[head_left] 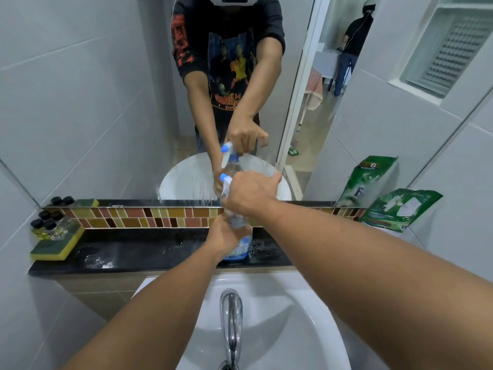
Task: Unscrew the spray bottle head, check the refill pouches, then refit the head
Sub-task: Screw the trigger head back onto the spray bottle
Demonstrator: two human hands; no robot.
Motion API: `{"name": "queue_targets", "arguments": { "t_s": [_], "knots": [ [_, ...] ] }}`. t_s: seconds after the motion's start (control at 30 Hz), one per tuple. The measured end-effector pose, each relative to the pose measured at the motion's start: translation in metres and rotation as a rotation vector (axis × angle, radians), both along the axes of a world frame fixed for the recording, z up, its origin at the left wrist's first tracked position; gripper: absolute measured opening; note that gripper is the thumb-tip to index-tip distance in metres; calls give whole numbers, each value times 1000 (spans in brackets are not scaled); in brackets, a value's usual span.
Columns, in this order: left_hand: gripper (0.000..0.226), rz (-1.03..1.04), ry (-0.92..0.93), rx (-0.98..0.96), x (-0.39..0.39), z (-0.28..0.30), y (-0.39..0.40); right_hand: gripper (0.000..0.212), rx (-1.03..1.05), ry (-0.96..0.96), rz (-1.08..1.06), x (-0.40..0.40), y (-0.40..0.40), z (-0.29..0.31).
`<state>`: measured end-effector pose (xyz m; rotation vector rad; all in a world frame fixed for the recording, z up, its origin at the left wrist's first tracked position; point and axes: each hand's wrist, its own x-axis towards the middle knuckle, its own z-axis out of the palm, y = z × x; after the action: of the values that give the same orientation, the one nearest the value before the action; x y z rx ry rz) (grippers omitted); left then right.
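Note:
A clear spray bottle [241, 243] with a little blue liquid and a blue label stands upright on the black ledge [138, 253] behind the sink. My left hand [226, 235] is wrapped around its body. My right hand [249, 194] is closed over the white and blue spray head [225, 180] on top of the bottle; the nozzle tip pokes out to the left. A green refill pouch [400, 209] leans against the wall at the right end of the ledge. The mirror doubles the bottle, both hands and the pouch.
A white sink [314, 329] with a chrome tap [231, 324] lies right below my arms. At the ledge's left end a yellow-green sponge [57, 247] carries several small black-capped bottles [48, 222]. A mosaic tile strip [149, 217] runs under the mirror.

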<state>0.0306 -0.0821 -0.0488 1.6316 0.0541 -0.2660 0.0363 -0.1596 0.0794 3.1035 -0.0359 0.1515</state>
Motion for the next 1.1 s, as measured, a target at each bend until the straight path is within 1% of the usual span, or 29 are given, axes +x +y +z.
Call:
{"name": "queue_targets", "arguments": {
  "t_s": [0.03, 0.07, 0.13, 0.17, 0.2, 0.23, 0.27, 0.33, 0.37, 0.4, 0.43, 0.47, 0.53, 0.63, 0.73, 0.83, 0.9, 0.93, 1.03, 1.1],
  "knots": [
    [22, -1, 16, -5, 1, -1, -1, 45, 12, 33, -38, -2, -1, 1],
    [26, -3, 47, 10, 0, -1, -2, 60, 59, 131, -56, -3, -4, 6],
    [30, 40, 48, 73, -2, 0, -4, 101, 232, 452, -102, -4, -13, 31],
    [31, 52, 32, 106, -2, 0, -4, 115, 309, 579, -116, -1, -19, 46],
    [32, 57, 20, 144, -2, -1, -4, 126, 330, 615, -92, 3, -25, 59],
    [35, 46, 17, 170, -1, -3, -3, 124, 306, 578, -22, 8, -31, 69],
    [37, 30, 24, 180, -2, -2, -2, 114, 221, 482, 105, 12, -38, 77],
    [38, 13, 33, 194, -3, -1, -1, 79, -82, 173, 517, 14, -50, 85],
    [37, 14, 30, 197, -2, -1, -1, 68, -243, 32, 732, 14, -56, 82],
    [37, 12, 21, 207, -2, -1, -1, 67, -392, -48, 891, 14, -58, 77],
    [37, 14, 13, 215, -2, -1, -1, 73, -515, -81, 978, 15, -57, 72],
    [37, 20, 4, 211, -2, -2, -1, 76, -592, -75, 1010, 16, -54, 67],
    [34, 25, -1, 197, -3, -2, -1, 66, -641, -39, 1018, 20, -47, 58],
    [34, 25, 33, 168, -4, 0, -1, 49, -605, 14, 1029, 25, -44, 49],
    [31, 22, 54, 151, -4, 1, 0, 48, -506, 72, 969, 27, -45, 42],
    [34, 42, 67, 172, -5, 1, -1, 50, -318, 180, 825, 28, -43, 35],
    [35, 52, 65, 179, -4, 0, -2, 50, -263, 230, 734, 27, -41, 31],
    [34, 54, 57, 176, -3, -1, -2, 47, -245, 242, 686, 26, -41, 27],
    [34, 66, 59, 118, -3, -3, -4, 49, -122, 226, 480, 21, -39, 15],
    [32, 48, 60, 170, -2, -3, -4, 46, 23, 203, 280, 15, -30, 5]
  ]
}}
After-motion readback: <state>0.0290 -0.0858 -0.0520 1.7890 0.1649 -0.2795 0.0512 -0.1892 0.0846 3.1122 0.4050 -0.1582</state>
